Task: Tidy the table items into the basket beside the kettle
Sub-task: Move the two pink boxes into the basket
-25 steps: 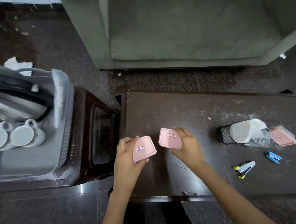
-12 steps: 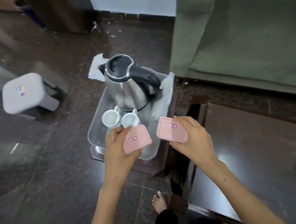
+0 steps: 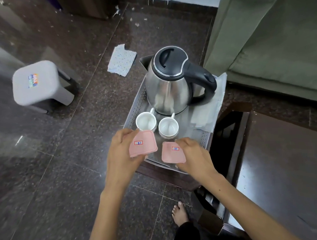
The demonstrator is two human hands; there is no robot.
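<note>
My left hand [image 3: 120, 155] grips a small pink-lidded container [image 3: 143, 145] with a sticker marked 81. In my right hand [image 3: 194, 156] is a second pink container [image 3: 172, 153], also with a numbered sticker. Both are held over the near end of the grey perforated basket [image 3: 135, 110]. Inside the basket stand a steel kettle [image 3: 168, 87] with a black lid and handle, and two white cups [image 3: 146, 121] [image 3: 168, 127] just beyond the containers.
The basket rests on a dark wooden side table [image 3: 168, 176]. A folded white cloth [image 3: 208, 110] lies along the basket's right side. The dark coffee table [image 3: 285, 168] is at right, a green sofa [image 3: 270, 31] behind. A grey stool [image 3: 36, 84] stands left. My bare foot [image 3: 180, 213] is below.
Both hands carried the pink containers from the coffee table leftwards to the basket and lowered them over its near end. The view has swung left toward the kettle.
</note>
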